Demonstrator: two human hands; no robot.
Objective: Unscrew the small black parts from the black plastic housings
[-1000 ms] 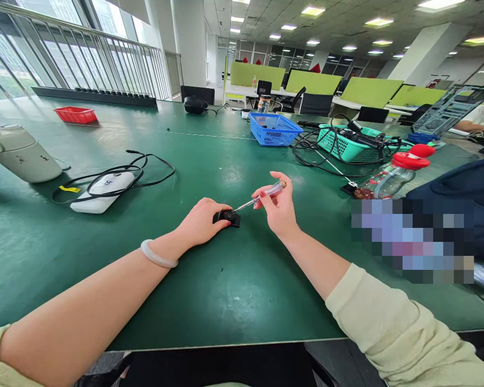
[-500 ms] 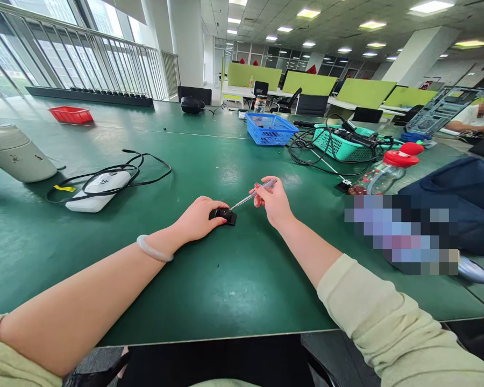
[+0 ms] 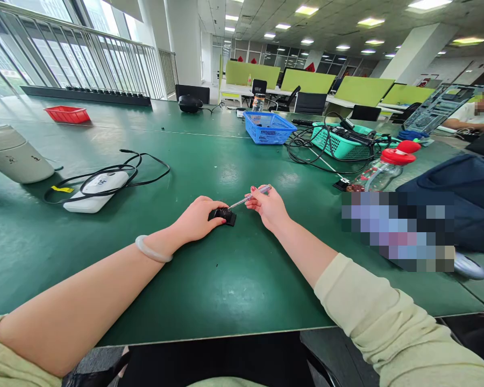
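Observation:
My left hand (image 3: 197, 218) rests on the green table (image 3: 226, 279), fingers curled over a small black part (image 3: 224, 216) and holding it down. My right hand (image 3: 268, 208) pinches a thin screwdriver (image 3: 253, 195) with a clear handle. The metal tip points down and left onto the black part. A pale bangle sits on my left wrist. Both sleeves are pale yellow-green.
A white power bank (image 3: 95, 191) with a black cable lies at left, beside a beige jug (image 3: 14, 153). A blue basket (image 3: 269, 128), a teal basket (image 3: 344, 144) of cables and a red-lidded bottle (image 3: 381, 170) stand behind. A red tray (image 3: 66, 114) sits far left. A person sits at far right.
My right hand has dropped lower and closer to the black part, flattening the screwdriver's angle. The left hand has stayed on the part.

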